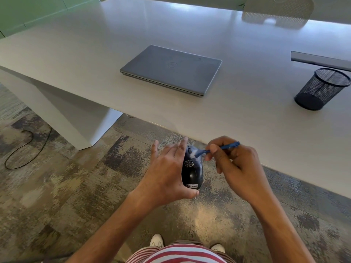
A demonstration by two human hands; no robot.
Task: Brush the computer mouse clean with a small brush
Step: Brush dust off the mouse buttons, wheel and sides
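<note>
We've got the mouse (192, 171) cupped in our left hand (167, 173) over the floor, just short of the bench (247, 118) edge, long axis running away from us; right hand (235, 164) grip pinched on the small brush (218, 149), bristles touching the mouse's far button end, handle angled up-right

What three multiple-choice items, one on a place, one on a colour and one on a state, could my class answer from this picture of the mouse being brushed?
1. Where is the mouse?
A. on the table
B. held above the floor
C. in the mesh cup

2. What colour is the brush handle?
A. blue
B. red
C. white

3. How is the laptop?
A. open
B. closed
C. on edge

Answers: B, the left hand holds it off the table; A, blue shows in the right hand; B, its lid lies flat.
</note>
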